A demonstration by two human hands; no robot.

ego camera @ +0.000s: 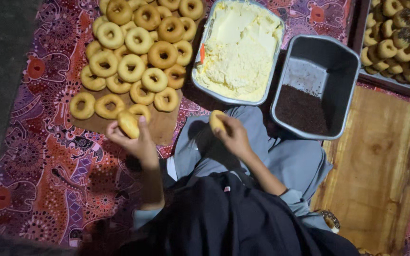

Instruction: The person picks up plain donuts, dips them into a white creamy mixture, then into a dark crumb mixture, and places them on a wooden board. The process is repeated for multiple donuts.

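From the head camera, looking straight down, the person sits on a patterned red and purple floor mat (48, 166) with grey-trousered knees under the hands. The left hand (136, 140) closes its grip around a plain golden-brown fried doughnut (128, 124), held at the near edge of a brown paper sheet (164, 124). The right hand (233, 135) has its grip clenched on a second pale golden doughnut (216, 121), lifted above the lap and just in front of the cream tray; only the top of that doughnut shows past the fingers.

On the brown paper lies a heap of plain ring doughnuts (138, 52), stacked in loose rows, the nearest ones just beside the left hand. To the right of the heap stands an oblong metal tray of pale yellow cream (238, 50), its surface scooped and uneven. Next to it, touching or nearly so, sits a deep grey metal tin (352, 71) with dark chocolate sprinkles (302, 109) gathered at its near end. Farther right, a dark tray of finished doughnuts (402, 38), some topped with sprinkles, rests beyond a bare wooden board (376, 161).
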